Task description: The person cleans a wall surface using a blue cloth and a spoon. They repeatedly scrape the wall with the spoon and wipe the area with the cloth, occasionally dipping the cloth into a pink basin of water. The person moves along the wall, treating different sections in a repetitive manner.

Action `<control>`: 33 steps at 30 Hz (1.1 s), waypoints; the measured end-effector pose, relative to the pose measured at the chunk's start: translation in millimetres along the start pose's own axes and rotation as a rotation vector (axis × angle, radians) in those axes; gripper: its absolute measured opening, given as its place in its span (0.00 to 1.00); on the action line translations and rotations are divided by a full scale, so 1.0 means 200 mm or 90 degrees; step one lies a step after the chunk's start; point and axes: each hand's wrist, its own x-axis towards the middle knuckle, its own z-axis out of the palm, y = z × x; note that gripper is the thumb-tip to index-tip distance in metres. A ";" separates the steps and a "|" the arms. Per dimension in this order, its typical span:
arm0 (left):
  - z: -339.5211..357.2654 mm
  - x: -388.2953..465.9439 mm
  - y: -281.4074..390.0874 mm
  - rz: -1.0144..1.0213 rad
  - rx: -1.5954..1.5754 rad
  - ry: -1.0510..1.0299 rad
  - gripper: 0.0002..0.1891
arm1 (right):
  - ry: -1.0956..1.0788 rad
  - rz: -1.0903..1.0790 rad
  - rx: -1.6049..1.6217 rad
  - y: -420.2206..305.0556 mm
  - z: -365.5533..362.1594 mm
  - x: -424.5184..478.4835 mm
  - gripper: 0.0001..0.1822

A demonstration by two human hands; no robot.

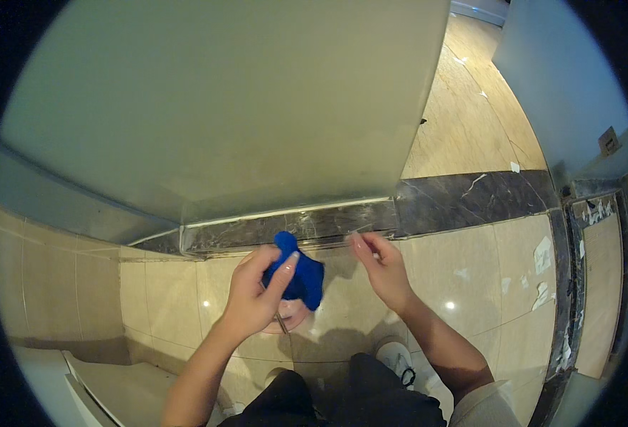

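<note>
My left hand (258, 299) grips a bright blue cloth (306, 275), which bunches above the thumb and hangs to the right. A slim metal rod (281, 323) pokes out below this hand; what it belongs to is hidden. To the right, my right hand (383, 267) is raised apart from the cloth, thumb and forefinger pinched together. A thin pale strand (363, 229) shows at its fingertips, too blurred to name further. Partly covered by the left hand and cloth, a round pink thing (295, 315), perhaps a basin, is on the tiled floor (436, 272).
A frosted glass panel (250, 112) stands on a dark marble sill (292, 224) in front of me. The dark threshold (479, 197) continues right. Torn white scraps (542, 255) lie on the floor at right. A white cabinet-like thing (116, 384) is at lower left.
</note>
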 end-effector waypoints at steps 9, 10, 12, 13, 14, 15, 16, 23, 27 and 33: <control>0.12 0.10 0.23 0.198 0.199 -0.128 0.08 | -0.330 -0.077 0.016 -0.26 -0.09 -0.03 0.19; 0.13 0.11 0.22 0.167 0.196 -0.133 0.10 | -0.375 0.003 0.041 -0.26 -0.10 -0.05 0.19; 0.10 0.12 0.21 0.074 0.145 -0.185 0.13 | -0.423 0.078 0.095 -0.27 -0.11 -0.09 0.19; 0.08 0.12 0.21 0.025 0.117 -0.208 0.14 | -0.449 0.118 0.121 -0.27 -0.12 -0.11 0.19; 0.08 0.11 0.16 0.039 0.007 -0.217 0.17 | -0.441 0.127 0.136 -0.27 -0.14 -0.14 0.20; 0.06 0.11 0.14 0.017 -0.015 -0.252 0.16 | -0.399 0.171 0.212 -0.28 -0.15 -0.15 0.20; 0.05 0.12 0.12 -0.004 -0.038 -0.287 0.16 | -0.354 0.215 0.287 -0.28 -0.16 -0.17 0.21; 0.07 0.15 -0.11 -0.230 -0.219 -0.100 0.15 | 0.008 0.091 0.427 -0.17 -0.33 -0.09 0.24; 0.10 0.14 -0.14 -0.308 -0.246 -0.109 0.13 | 0.201 -0.266 -0.040 -0.29 -0.32 -0.08 0.21; 0.21 0.13 -0.16 -0.285 -0.318 -0.221 0.13 | 0.081 -0.769 -0.729 -0.41 -0.26 0.44 0.14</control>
